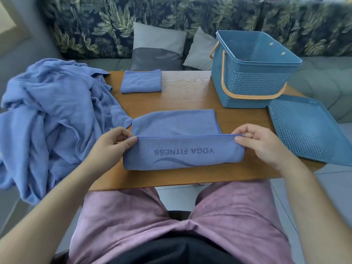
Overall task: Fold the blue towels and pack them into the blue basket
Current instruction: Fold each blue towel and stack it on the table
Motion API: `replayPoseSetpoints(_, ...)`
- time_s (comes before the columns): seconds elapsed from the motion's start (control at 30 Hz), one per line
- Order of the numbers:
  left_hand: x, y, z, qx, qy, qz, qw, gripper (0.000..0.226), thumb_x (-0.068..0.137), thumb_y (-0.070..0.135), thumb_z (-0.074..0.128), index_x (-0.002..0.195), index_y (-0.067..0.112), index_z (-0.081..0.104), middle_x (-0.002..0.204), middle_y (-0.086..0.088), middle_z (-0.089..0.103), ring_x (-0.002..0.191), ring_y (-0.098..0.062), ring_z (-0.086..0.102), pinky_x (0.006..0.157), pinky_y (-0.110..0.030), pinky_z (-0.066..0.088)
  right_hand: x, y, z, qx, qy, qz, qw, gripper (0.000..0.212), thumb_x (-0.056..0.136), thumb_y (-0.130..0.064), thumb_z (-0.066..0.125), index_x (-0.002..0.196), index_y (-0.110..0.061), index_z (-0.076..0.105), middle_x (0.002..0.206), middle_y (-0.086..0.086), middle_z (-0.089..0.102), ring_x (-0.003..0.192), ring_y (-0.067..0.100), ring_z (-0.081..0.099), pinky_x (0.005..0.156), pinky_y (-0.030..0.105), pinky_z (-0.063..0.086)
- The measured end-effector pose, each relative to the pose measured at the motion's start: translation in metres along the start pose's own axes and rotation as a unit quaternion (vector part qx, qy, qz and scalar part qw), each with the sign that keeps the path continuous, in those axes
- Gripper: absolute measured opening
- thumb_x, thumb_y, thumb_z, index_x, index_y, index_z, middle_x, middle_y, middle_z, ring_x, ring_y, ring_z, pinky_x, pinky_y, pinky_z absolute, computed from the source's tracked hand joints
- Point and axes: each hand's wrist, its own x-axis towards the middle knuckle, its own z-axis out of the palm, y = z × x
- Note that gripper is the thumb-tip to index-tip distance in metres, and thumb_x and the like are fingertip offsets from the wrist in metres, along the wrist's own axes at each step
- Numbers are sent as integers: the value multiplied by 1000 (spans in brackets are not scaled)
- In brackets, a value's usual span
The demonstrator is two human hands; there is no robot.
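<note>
Folding a blue towel [182,155] lengthwise at the near edge of the wooden table [190,101]. The left hand [112,143] and the right hand [261,144] each pinch one end of the stitched hem between thumb and curled fingers. They hold it level, so that the doubled flap, printed YOGA FITNESS, lies square over the layer beneath. The far part of the towel lies flat on the table. One folded towel [141,81] rests at the far side, apart from the work area, presumably set aside until packing. A heap of unfolded blue towels [51,115] overhangs the table's left side, near the left hand. The blue basket [253,77] stands open at the far right with its handle down against the front wall. No towel shows inside it, though its floor is hidden. Its perforated lid [308,128] lies flat just beside it, leaving the mouth free. Judged stage: early, with folding under way and nothing packed.
</note>
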Motion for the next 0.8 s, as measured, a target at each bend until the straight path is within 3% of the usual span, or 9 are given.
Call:
replayPoseSetpoints(0.17, 34, 11, 13, 21, 59, -19, 998, 13, 95, 29, 65, 87, 20, 64, 78, 5, 63, 72, -8, 52, 69, -28, 39, 39, 0, 12, -1, 60, -14, 998, 17, 99, -3, 59, 95, -18, 66, 82, -3, 75, 73, 6, 63, 69, 20, 49)
replayPoseSetpoints(0.27, 62, 13, 24, 62, 108, -38, 991, 14, 96, 31, 62, 95, 17, 64, 90, 2, 66, 79, -10, 57, 70, -27, 43, 75, 9, 25, -12, 97, -3, 995, 17, 100, -10, 58, 94, -24, 65, 89, 3, 74, 79, 13, 62, 73, 32, 48)
replayPoseSetpoints(0.33, 81, 9, 29, 93, 134, -43, 986, 18, 97, 32, 60, 99, 15, 62, 90, 4, 64, 79, -9, 56, 67, -23, 42, 100, 16, 32, -44, 122, -3, 992, 15, 100, -14, 58, 93, -26, 62, 94, 7, 71, 79, 13, 59, 73, 31, 45)
replayPoseSetpoints(0.47, 107, -5, 36, 139, 159, -51, 976, 19, 98, 30, 58, 101, 12, 60, 83, 10, 57, 75, -7, 53, 64, -21, 40, 135, 25, 44, -124, 145, -6, 982, 9, 100, -18, 56, 95, -24, 60, 87, -7, 65, 75, 4, 56, 69, 25, 40)
replayPoseSetpoints(0.6, 117, -11, 39, 197, 154, -33, 968, 16, 99, 28, 58, 96, 13, 61, 82, 4, 58, 73, -8, 50, 59, -12, 35, 147, 29, 54, -221, 159, 19, 962, 9, 101, -24, 53, 97, -21, 60, 82, -7, 62, 81, 19, 61, 62, 31, 41)
replayPoseSetpoints(0.7, 121, -11, 38, 252, 126, -3, 959, 19, 97, 31, 60, 100, 13, 65, 97, 3, 61, 90, -12, 52, 75, -24, 38, 148, 22, 65, -383, 160, 25, 909, 17, 100, -21, 52, 116, -16, 58, 112, 8, 60, 103, 31, 58, 79, 38, 47)
replayPoseSetpoints(0.77, 122, -13, 37, 282, 102, 7, 954, 22, 97, 32, 61, 101, 11, 68, 101, 1, 61, 94, -15, 53, 81, -27, 39, 146, 14, 79, -491, 184, -36, 851, 28, 96, -18, 56, 124, -16, 57, 120, 12, 54, 110, 34, 51, 89, 43, 44)
replayPoseSetpoints(0.8, 122, -14, 37, 289, 93, 9, 953, 23, 96, 32, 62, 100, 11, 68, 102, 0, 62, 96, -17, 55, 82, -28, 40, 145, 11, 89, -494, 190, -88, 844, 28, 95, -18, 57, 122, -16, 59, 118, 10, 55, 110, 33, 50, 90, 43, 43)
